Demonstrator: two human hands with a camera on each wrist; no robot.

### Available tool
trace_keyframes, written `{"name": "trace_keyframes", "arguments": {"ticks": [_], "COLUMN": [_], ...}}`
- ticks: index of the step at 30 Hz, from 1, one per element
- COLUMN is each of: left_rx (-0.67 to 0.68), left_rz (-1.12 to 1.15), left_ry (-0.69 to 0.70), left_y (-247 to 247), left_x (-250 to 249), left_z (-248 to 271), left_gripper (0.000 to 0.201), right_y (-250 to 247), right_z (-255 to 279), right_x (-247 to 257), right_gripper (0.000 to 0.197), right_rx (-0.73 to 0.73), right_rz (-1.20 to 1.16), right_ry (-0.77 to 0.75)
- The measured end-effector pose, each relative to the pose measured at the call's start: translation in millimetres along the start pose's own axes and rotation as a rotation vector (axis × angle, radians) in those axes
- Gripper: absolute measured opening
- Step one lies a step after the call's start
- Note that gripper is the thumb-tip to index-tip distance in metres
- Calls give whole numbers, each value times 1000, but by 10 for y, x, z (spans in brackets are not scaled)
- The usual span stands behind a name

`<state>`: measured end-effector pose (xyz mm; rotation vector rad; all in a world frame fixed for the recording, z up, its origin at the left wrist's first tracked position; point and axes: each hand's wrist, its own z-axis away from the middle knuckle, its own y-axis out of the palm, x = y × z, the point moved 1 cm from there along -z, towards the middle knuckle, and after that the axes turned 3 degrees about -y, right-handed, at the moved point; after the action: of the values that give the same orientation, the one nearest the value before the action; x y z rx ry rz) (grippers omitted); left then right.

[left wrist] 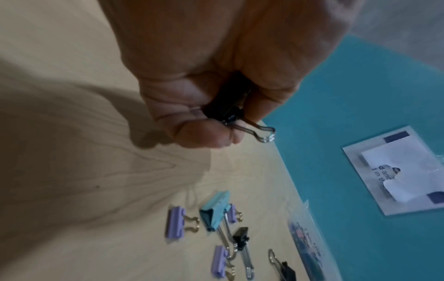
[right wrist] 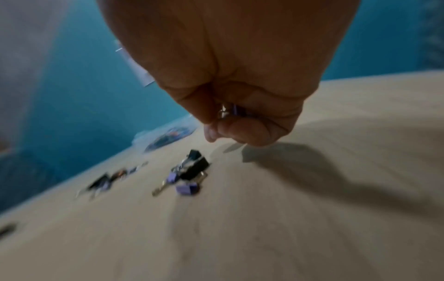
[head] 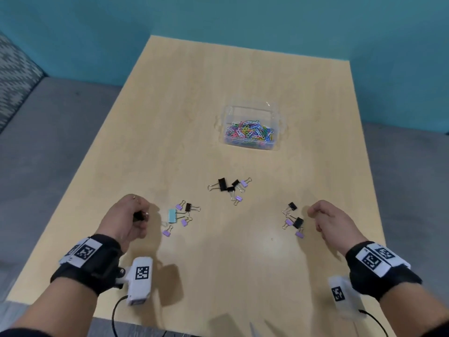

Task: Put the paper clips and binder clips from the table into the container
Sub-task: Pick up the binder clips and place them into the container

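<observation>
My left hand (head: 142,216) grips a black binder clip (left wrist: 230,112) in curled fingers, its wire handle sticking out. Just right of it lies a group with a teal binder clip (head: 172,215) and small purple and black ones (head: 188,207). My right hand (head: 315,215) is curled around a small purple clip (right wrist: 234,110), right beside another group of black and purple clips (head: 297,222). A third group (head: 229,187) lies mid-table. The clear container (head: 250,110), holding several coloured paper clips, stands farther back, right of centre.
The light wooden table (head: 218,251) ends near my wrists at the front and meets a teal wall (head: 243,20) at the back. Grey seating (head: 48,142) runs along the left. A white label (left wrist: 408,171) hangs on the wall.
</observation>
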<state>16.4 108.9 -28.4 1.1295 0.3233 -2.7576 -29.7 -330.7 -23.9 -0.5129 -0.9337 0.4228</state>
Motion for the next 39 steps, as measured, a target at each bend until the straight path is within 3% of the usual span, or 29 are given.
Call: {"name": "trace_keyframes", "arguments": {"ticks": [2,4,8,14,20,26,29,33,37,39], "left_rx": [9,-1,42,134,154,127,89,51,138,199], "left_rz": [-100,-408,-1088,-1333,-1372,-1365,-1300,-1053,-985,-923], "left_ry": [7,88,251,380,348,392,410,319,314,361], "left_y": [11,58,273,493,576,662,710,672,548,626], "left_x": [6,2,-45,-93,-175,-239,-204,-366,-739,-1022], "left_z": [20,63,143,86,86,96,142,203,146,94], "left_gripper": [21,34,33,29,29,24,28,24,25,19], "right_y": [79,160,217,75,-332,-340,-194,-13,-53,-180], "right_z": [64,57,-39,-95,-496,-1506,-1990,-2373,-2394,-2243], "right_x": [93,155,169,252,757,1658,1975,2146,2107,2003], "right_gripper": [10,29,24,14,16,19,19,18,42,42], "right_rx": [101,150,143,219,199,56,47,56,55,-23], "right_rz": [277,473,537,570,517,477,518,639,697,628], "right_ry": [-90,-137,-172,-157,-260,-433,-440,-474,-538,-564]}}
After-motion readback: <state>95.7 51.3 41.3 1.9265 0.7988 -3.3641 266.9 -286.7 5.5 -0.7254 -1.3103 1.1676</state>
